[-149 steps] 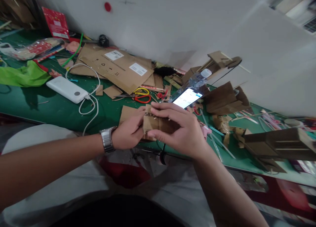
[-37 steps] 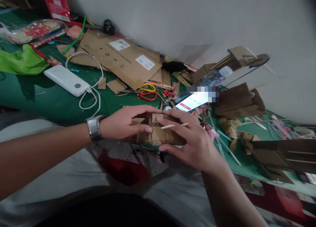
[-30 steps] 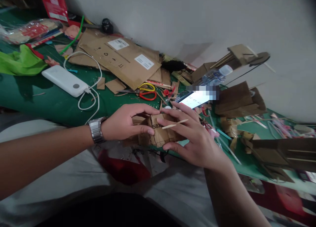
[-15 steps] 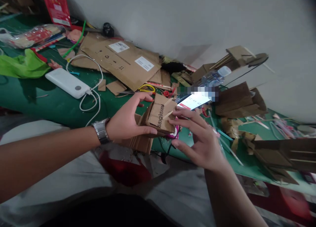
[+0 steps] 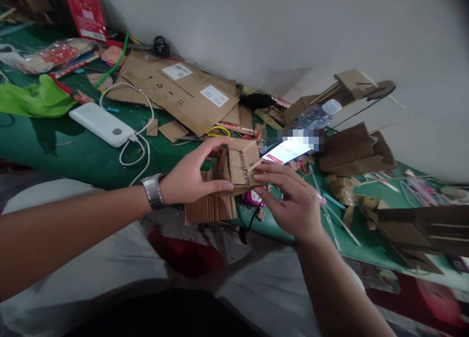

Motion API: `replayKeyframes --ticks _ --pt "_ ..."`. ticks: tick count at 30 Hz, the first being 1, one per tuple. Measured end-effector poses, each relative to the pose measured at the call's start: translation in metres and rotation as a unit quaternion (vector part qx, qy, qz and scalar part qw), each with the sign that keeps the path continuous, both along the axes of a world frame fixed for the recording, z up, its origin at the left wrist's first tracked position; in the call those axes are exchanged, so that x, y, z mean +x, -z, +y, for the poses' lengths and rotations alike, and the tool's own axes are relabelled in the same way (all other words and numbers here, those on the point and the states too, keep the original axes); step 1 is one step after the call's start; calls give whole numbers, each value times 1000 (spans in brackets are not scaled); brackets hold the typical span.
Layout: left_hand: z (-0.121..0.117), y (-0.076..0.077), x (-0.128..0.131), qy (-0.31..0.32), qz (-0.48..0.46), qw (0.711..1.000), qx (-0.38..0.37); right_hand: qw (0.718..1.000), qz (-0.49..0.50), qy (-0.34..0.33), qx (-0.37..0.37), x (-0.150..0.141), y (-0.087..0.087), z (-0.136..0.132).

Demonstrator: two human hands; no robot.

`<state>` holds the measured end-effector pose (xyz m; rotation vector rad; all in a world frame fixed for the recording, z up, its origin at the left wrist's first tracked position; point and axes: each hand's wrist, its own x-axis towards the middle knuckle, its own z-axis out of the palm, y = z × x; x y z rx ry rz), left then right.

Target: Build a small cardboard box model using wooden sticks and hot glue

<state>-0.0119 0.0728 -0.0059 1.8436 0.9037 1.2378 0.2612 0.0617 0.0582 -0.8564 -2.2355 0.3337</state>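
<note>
My left hand (image 5: 186,178), with a metal watch (image 5: 153,191) on its wrist, grips a small folded cardboard piece (image 5: 240,165) printed with black size lettering, lifted above the front edge of the green table (image 5: 73,154). My right hand (image 5: 293,200) touches the piece's right side and pinches a thin wooden stick (image 5: 255,165) against it. A flat ribbed cardboard scrap (image 5: 210,209) lies just below the piece. A lit phone (image 5: 284,150) lies right behind it.
A white power bank (image 5: 102,124) with a looped cable (image 5: 141,146) lies to the left. Flat cardboard sheets (image 5: 176,90), yellow-handled scissors (image 5: 218,131), cardboard models (image 5: 351,149) and sticks crowd the back and right. A green cloth (image 5: 34,100) lies far left.
The cardboard piece went from lying low at the table edge to being lifted and turned upright in my left hand. My right hand shifted to its right side with the stick.
</note>
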Motion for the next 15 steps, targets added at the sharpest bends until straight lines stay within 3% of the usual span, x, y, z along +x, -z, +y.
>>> replayKeyframes --ticks 9,15 --pt "5 -1 0 -6 -5 1000 -14 1000 13 -10 -8 1 1 0" --pt "3 -4 -1 21 -1 999 25 1000 20 -9 -21 2 0 1"
